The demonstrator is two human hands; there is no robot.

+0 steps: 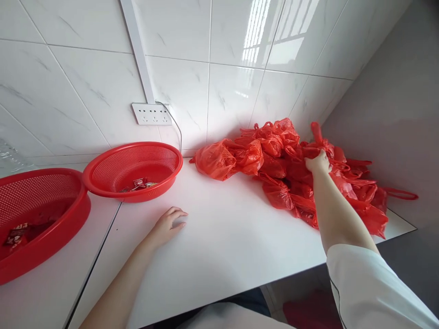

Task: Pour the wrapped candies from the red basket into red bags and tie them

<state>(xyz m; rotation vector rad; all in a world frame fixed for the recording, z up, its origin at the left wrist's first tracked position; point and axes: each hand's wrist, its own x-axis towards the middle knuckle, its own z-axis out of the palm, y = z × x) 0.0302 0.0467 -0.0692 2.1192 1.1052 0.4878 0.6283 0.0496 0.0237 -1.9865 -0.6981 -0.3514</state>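
My right hand (318,162) reaches into a heap of knotted red plastic bags (274,164) at the back right, its fingers closed around the top of one red plastic bag (318,135). What fills the bags is hidden by the plastic. On the white table, my left hand (170,224) rests with thumb and fingers apart and nothing between them. Beyond it stands a red plastic basket (137,153) with a few small wrapped packets (140,183) at the bottom.
A second red basket (73,228), also holding small packets (17,235), stands at the left edge. Behind the table (212,242) is a tiled wall with a socket strip (152,114) and a thin cable. A grey panel (394,119) closes off the right side.
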